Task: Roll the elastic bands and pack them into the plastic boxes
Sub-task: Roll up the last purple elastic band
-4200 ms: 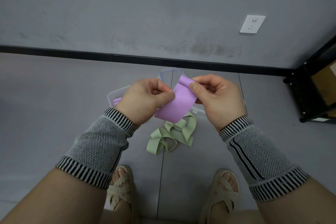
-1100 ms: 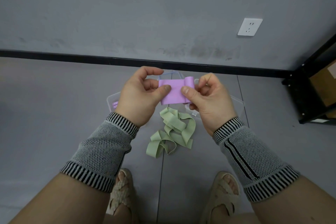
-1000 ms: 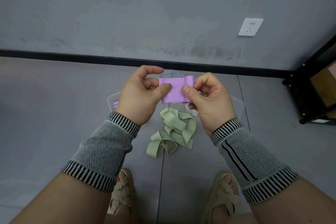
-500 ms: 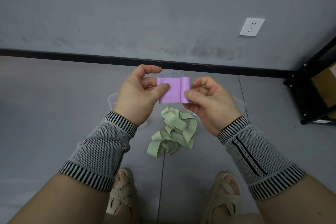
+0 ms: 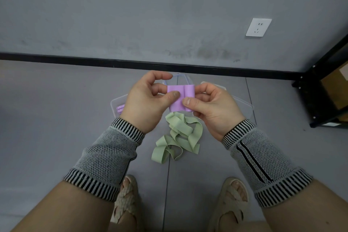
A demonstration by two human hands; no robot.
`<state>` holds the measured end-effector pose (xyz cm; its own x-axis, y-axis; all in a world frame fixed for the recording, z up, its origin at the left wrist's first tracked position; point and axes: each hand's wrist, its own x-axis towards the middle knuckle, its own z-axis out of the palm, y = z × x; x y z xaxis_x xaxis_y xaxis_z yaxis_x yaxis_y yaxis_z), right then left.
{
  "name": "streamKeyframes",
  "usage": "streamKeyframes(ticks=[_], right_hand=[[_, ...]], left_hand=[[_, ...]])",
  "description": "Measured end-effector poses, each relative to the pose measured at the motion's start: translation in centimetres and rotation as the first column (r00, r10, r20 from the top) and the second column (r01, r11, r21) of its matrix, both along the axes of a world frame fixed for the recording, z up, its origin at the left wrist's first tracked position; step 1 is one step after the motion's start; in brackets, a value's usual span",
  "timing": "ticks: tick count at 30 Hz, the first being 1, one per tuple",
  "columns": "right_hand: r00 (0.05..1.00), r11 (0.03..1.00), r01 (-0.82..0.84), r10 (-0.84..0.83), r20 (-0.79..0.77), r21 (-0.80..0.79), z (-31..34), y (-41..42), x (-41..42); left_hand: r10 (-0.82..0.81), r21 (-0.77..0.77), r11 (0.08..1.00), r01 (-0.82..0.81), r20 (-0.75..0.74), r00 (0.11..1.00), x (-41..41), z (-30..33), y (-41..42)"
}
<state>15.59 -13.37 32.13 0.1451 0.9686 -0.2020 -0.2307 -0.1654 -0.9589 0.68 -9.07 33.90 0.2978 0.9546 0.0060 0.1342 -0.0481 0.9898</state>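
From my feed, the largest thing is the grey wall [image 5: 131,15] with a black baseboard [image 5: 75,59] along its foot, then the grey floor [image 5: 47,109]. A black shelf frame [image 5: 318,88] stands at the right edge with a brown cardboard box [image 5: 337,88] on it; I can read no print on that box. A white wall socket [image 5: 258,27] sits on the wall, unlabelled as far as I can see.

On the floor beyond the hands lie clear plastic boxes: the left box [image 5: 115,103] shows purple stuff inside with pale lettering that looks like "10", too small for me to read further; another clear box [image 5: 243,105] lies partly hidden behind the right hand.

A loose tangle of green band [image 5: 178,135] rests on the floor between the wrists, touching neither hand.

Both forearms wear grey knit sleeves with striped cuffs. Two woven sandals show at the bottom.

The left hand [image 5: 146,103] pinches the purple band [image 5: 179,98] with thumb on its front face, fingers curled behind. The right hand [image 5: 212,107] pinches the rolled right-hand part of that band, thumb across the roll. The band is held in the air above the boxes, partly rolled.
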Motion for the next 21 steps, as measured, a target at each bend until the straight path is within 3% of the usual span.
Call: streamKeyframes(ticks=[11,15,17,21], right_hand=[[0.977,0.998,-0.051,0.043,0.207,0.033,0.24,-0.29,-0.23],[0.947,0.996,-0.060,0.038,0.317,0.060,0.40,-0.43,-0.48],[0.953,0.996,-0.057,0.032,0.302,0.075,0.38,-0.47,-0.46],[0.993,0.998,-0.017,0.010,0.114,0.063,0.31,-0.54,-0.24]], left_hand=[[-0.036,-0.103,0.994,0.042,0.056,0.998,0.40,-0.61,-0.05],[-0.029,-0.078,0.996,0.030,0.010,1.000,0.59,-0.74,-0.20],[-0.009,-0.065,0.998,0.008,-0.001,1.000,0.53,-0.77,-0.14],[0.041,-0.072,0.997,-0.040,0.011,0.999,0.20,-0.67,0.14]])
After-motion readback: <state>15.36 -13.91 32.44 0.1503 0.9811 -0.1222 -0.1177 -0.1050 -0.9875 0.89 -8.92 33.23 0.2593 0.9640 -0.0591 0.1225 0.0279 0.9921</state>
